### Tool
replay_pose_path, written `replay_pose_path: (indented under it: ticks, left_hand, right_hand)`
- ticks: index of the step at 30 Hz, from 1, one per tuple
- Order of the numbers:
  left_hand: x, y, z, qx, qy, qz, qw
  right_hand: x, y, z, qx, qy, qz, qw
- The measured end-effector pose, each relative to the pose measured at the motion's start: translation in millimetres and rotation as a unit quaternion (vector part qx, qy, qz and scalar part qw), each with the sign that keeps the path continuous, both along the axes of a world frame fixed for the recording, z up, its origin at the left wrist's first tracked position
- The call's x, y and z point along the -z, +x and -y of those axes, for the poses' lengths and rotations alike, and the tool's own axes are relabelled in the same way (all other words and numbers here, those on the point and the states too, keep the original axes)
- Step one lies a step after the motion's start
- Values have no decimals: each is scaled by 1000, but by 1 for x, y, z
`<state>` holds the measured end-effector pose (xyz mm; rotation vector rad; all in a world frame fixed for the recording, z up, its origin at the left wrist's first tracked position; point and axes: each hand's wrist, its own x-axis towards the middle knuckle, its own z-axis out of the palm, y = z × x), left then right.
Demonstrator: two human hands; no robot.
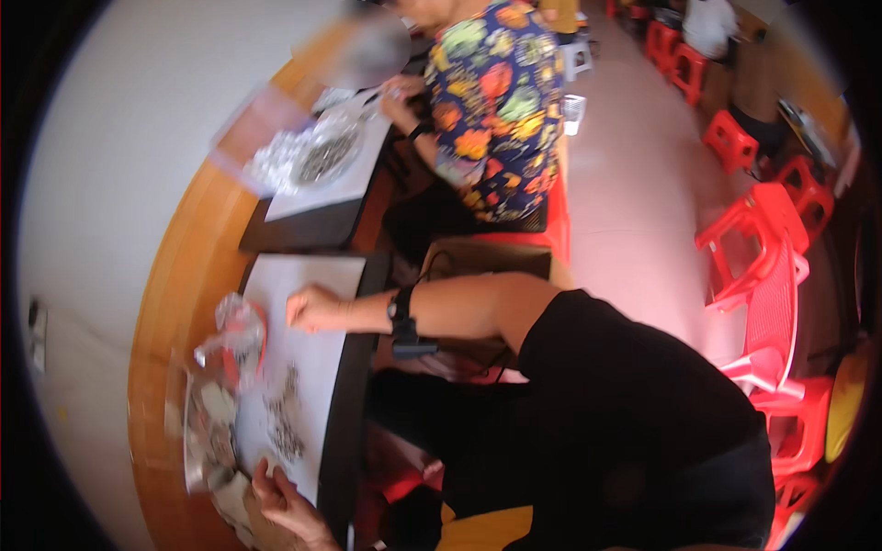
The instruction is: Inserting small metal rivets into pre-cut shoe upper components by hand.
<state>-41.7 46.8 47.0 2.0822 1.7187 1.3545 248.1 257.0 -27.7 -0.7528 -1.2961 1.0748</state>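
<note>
My right hand (315, 309) is closed, fingers pressed together, above the upper part of a white sheet (312, 271) on the table. Whatever it may hold is too small to make out. A black strap with a small dark box (411, 347) is around that forearm. At the lower edge, my left hand (287, 510) has curled fingers beside a small pale piece, blurred at the fingertips. Between the hands lies a loose pile of small metallic parts (287, 427). Left of the sheet are a red container (261, 332) with a clear plastic bag (237, 321) and a bag of pale flat pieces (217, 404).
A person in a flowered shirt (496, 110) works at the adjoining table, beside a clear bag of metallic parts (326, 156). A cardboard box (491, 262) stands between us. Red stools (758, 230) line the right side. A wooden ledge (156, 367) runs along the wall.
</note>
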Motion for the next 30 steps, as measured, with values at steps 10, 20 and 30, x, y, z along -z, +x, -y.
replay_pose_path:
  ticks: [10, 20, 30]
  left_hand:
    - [32, -6, 187, -41, -349, 175, 920]
    - [142, -73, 204, -268, -267, 306, 874]
    - [204, -74, 133, -165, -178, 349, 905]
  right_hand:
    - [3, 29, -14, -73, 44, 57, 995]
    - [-74, -75, 112, -153, 295, 371, 867]
    - [-41, -144, 132, -204, 476, 450, 728]
